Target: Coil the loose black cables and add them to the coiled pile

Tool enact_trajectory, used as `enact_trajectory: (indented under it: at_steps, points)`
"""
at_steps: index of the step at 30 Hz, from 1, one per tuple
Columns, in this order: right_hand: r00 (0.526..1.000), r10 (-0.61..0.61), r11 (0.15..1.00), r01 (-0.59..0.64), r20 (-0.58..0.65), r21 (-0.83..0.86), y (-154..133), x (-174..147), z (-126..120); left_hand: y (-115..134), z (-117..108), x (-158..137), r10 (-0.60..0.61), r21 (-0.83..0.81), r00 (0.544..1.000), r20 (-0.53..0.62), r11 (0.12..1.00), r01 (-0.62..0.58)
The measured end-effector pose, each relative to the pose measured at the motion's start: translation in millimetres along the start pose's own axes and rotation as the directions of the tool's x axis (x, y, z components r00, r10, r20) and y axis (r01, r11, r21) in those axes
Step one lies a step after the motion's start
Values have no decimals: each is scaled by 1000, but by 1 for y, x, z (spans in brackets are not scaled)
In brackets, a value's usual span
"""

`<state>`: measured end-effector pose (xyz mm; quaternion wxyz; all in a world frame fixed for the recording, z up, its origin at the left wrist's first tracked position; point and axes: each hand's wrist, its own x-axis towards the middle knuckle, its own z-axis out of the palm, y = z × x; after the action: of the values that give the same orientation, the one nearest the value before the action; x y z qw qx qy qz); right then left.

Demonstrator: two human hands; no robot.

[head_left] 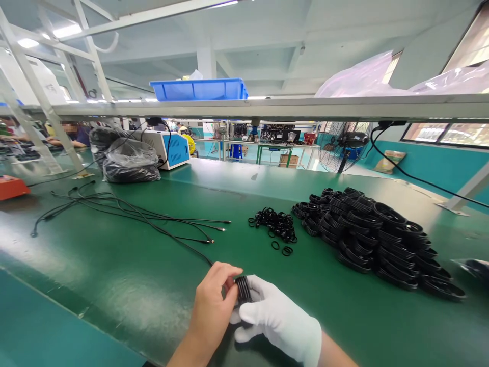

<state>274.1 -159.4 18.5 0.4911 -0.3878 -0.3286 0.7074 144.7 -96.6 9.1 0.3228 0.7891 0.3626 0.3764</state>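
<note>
Close to the front of the green table, a coiled black cable (243, 289) sits between my two hands. My bare left hand (216, 300) pinches it from the left, thumb and fingers closed. The white-gloved right hand (273, 316) wraps the coil from the other side. From beside my left fingers, one cable length runs back to the loose black cables (153, 216) with plug ends. A small heap of black rubber rings (277, 223) lies beyond my hands. To the right rises a large pile of coiled black cables (367, 234).
Plastic bags with black contents (132, 160) and a blue-and-white machine (173, 145) stand at the back left. An orange box (13, 187) is at the left edge. Overhead, a shelf (275, 108) carries a blue bin (200, 90). A fan (344, 145) stands beyond the table.
</note>
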Motion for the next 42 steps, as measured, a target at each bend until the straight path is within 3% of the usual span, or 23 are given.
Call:
enact_trajectory:
  at_steps: [2,5,8,11,14,17,20,24,29,33,37,40,42]
  points:
    - [1000,-16,1000,16,-9,2,1,2,2,1,-1,-1,-8,-2,1000,12,1000,8]
    - [990,-81,989,66,-114,-133,3,3,5,1,-3,-2,-8,-12,999,31,1000,9]
    - [945,-197,923,89,-262,-374,1,2,9,-3,-5,-2,-64,-59,997,41,996,66]
    - [892,-271,858,54,-362,-511,-2,0,10,-6,-7,-4,-200,-153,979,43,967,204]
    - [928,-187,934,67,-322,-351,-4,2,8,-3,-11,-5,-322,-285,936,140,892,350]
    - [973,-99,991,79,-210,-104,-3,3,7,4,-16,-4,-294,-391,904,312,827,404]
    - [978,-87,993,71,-187,-94,-2,1,8,7,-20,-3,-205,-436,876,435,804,405]
    - [989,-67,993,53,-130,-106,-1,-2,8,5,-26,-1,-187,-399,856,482,823,405]
    - [991,-71,992,59,-114,-107,2,1,0,11,-31,0,-148,-291,848,508,898,331]
    - [996,-74,996,72,-54,-51,4,3,-5,18,-31,2,-169,-131,870,464,958,255]
    - [999,-46,999,46,-10,17,3,1,-4,16,-33,4,-202,-170,877,437,938,301]
    - [997,-20,1000,21,-74,10,1,1,-1,12,-33,4,-235,-229,913,335,919,321]
    - [986,-48,997,37,-160,-71,2,3,1,11,-30,3,-216,-203,947,238,942,266]
